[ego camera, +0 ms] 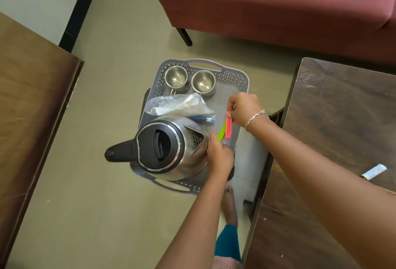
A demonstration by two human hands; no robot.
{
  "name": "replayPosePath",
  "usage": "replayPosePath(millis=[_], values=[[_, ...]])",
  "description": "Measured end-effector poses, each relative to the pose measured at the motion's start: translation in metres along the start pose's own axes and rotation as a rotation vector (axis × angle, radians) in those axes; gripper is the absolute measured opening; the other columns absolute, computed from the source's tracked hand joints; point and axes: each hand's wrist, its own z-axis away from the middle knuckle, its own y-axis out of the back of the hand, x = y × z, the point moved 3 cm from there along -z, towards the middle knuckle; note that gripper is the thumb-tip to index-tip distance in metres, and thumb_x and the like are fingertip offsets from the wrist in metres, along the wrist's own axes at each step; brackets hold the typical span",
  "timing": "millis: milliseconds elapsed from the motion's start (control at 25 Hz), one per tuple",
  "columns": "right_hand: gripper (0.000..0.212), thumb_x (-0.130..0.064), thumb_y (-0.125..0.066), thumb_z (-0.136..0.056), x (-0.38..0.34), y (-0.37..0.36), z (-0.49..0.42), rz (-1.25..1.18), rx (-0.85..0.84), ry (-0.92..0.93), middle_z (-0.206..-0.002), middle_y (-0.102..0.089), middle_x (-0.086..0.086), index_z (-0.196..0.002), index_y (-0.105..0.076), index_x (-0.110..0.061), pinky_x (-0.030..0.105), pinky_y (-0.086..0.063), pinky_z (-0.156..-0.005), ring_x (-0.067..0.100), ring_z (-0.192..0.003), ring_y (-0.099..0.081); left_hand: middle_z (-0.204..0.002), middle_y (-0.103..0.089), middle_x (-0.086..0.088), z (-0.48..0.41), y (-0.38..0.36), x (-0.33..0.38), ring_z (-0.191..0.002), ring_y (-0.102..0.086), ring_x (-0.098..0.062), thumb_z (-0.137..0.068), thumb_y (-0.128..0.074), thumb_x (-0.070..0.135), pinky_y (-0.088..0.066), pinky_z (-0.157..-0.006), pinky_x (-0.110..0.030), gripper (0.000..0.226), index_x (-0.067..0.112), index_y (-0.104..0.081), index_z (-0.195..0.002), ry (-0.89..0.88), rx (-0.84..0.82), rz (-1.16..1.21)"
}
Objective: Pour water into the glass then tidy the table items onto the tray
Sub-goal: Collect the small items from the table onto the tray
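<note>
Clips going onto tray (240, 76), right edge.
Right hand (244, 108) is pinching the pink clip (228, 127) beside the green clip (221, 132); left hand (218, 155), fingers together, is steadying the kettle (171, 146). Best laid flat, clear of the spout.

A single head-worn camera looks steeply down from standing height at the grey tray (233, 76), which fills the middle of the frame, with a table edge (276, 161) at right and a sofa (278, 1) above.

One grey tray (241, 77), two steel cups (176, 77), one kettle (171, 146), one plastic bag (177, 105), one blue pen (201, 119), two clips, pink (228, 127) and green (222, 132)
</note>
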Motion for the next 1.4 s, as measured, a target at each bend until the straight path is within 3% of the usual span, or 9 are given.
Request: replayPosePath(millis=[120, 320, 560, 720, 880, 1000, 1120, 1240, 1400], values=[[0.012, 0.007, -0.049, -0.080, -0.009, -0.012, -0.004, 0.194, -0.077, -0.044, -0.083, -0.063, 0.018, -0.078, -0.059, 0.002, 0.030, -0.043, -0.067, 0.036, -0.094, -0.062, -0.143, -0.038, -0.017, -0.012, -0.005, -0.002, -0.128, -0.040, -0.028, -0.093, -0.042, 0.010, -0.035, -0.095, -0.033, 0.050, 0.006, -0.027, -0.141, 0.054, -0.059, -0.007], [0.027, 0.009, -0.046, -0.083, -0.025, -0.022, -0.001, 0.318, -0.081, -0.046, -0.111, -0.062, 0.024, -0.107, -0.058, 0.005, 0.034, -0.041, -0.071, 0.039, -0.103, -0.058, -0.125, -0.052, -0.024, -0.020, -0.007, -0.005, -0.112, -0.052, -0.037, -0.090, -0.049, 0.016, -0.043, -0.086, -0.039, 0.046, 0.004, -0.032, -0.131, 0.086, -0.114, -0.045], [0.027, 0.010, -0.044, -0.083, -0.024, -0.027, 0.001, 0.426, -0.139, 0.016, -0.108, -0.062, 0.023, -0.105, -0.058, 0.005, 0.033, -0.039, -0.069, 0.037, -0.100, -0.058, -0.122, -0.054, -0.025, -0.020, -0.006, -0.006, -0.107, -0.054, -0.040, -0.091, -0.049, 0.016, -0.042, -0.077, -0.038, 0.046, 0.003, -0.031, -0.131, 0.079, -0.114, -0.071], [0.029, 0.007, -0.043, -0.086, -0.018, -0.033, 0.001, 0.545, -0.134, 0.144, -0.115, -0.058, 0.023, -0.110, -0.059, 0.004, 0.037, -0.045, -0.083, 0.038, -0.110, -0.052, -0.119, -0.057, -0.024, -0.014, -0.005, -0.002, -0.105, -0.056, -0.039, -0.091, -0.048, 0.018, -0.045, -0.080, -0.040, 0.047, 0.005, -0.031, -0.133, 0.070, -0.124, -0.087], [0.027, 0.003, -0.041, -0.088, -0.008, -0.039, 0.011, 0.713, -0.083, 0.288, -0.120, -0.050, 0.022, -0.106, -0.060, 0.003, 0.038, -0.042, -0.089, 0.037, -0.115, -0.041, -0.109, -0.062, -0.019, -0.010, -0.007, -0.003, -0.101, -0.057, -0.037, -0.088, -0.045, 0.011, -0.045, -0.077, -0.037, 0.029, 0.010, -0.052, -0.116, 0.060, -0.122, -0.119], [0.023, 0.009, -0.043, -0.082, -0.004, -0.024, 0.019, 0.563, 0.038, 0.370, -0.115, -0.048, 0.023, -0.096, -0.060, 0.006, 0.038, -0.039, -0.077, 0.038, -0.111, -0.042, -0.104, -0.064, -0.020, -0.009, -0.007, -0.008, -0.097, -0.059, -0.037, -0.088, -0.045, 0.009, -0.048, -0.077, -0.039, 0.024, 0.010, -0.057, -0.108, 0.054, -0.109, -0.151], [0.023, 0.017, -0.059, -0.058, 0.015, 0.011, 0.038, 0.384, 0.373, 0.428, -0.100, -0.057, 0.032, -0.079, -0.060, 0.008, 0.035, -0.048, -0.067, 0.045, -0.094, -0.054, -0.115, -0.061, -0.019, -0.003, -0.006, -0.002, -0.105, -0.056, -0.035, -0.088, -0.040, 0.002, -0.045, -0.083, -0.037, 0.036, 0.011, -0.054, -0.120, 0.015, -0.081, -0.138], [0.043, 0.015, -0.072, -0.048, 0.056, 0.038, 0.074, 0.313, 0.534, 0.308, -0.109, -0.059, 0.032, -0.089, -0.063, 0.003, 0.046, -0.052, -0.081, 0.049, -0.100, -0.056, -0.132, -0.051, -0.018, 0.027, -0.007, 0.020, -0.120, -0.048, -0.033, -0.091, -0.036, 0.000, -0.039, -0.094, -0.035, 0.046, 0.011, -0.041, -0.136, -0.120, 0.054, -0.199], [0.061, 0.007, -0.072, -0.062, 0.093, 0.069, 0.132, 0.186, 0.664, 0.139, -0.131, -0.046, 0.032, -0.120, -0.055, 0.000, 0.050, -0.038, -0.101, 0.048, -0.121, -0.044, -0.151, -0.027, -0.017, 0.080, -0.036, 0.057, -0.142, -0.022, -0.029, -0.094, -0.040, 0.013, -0.015, -0.115, -0.034, 0.049, 0.001, -0.031, -0.141, -0.556, 0.210, -0.306]])
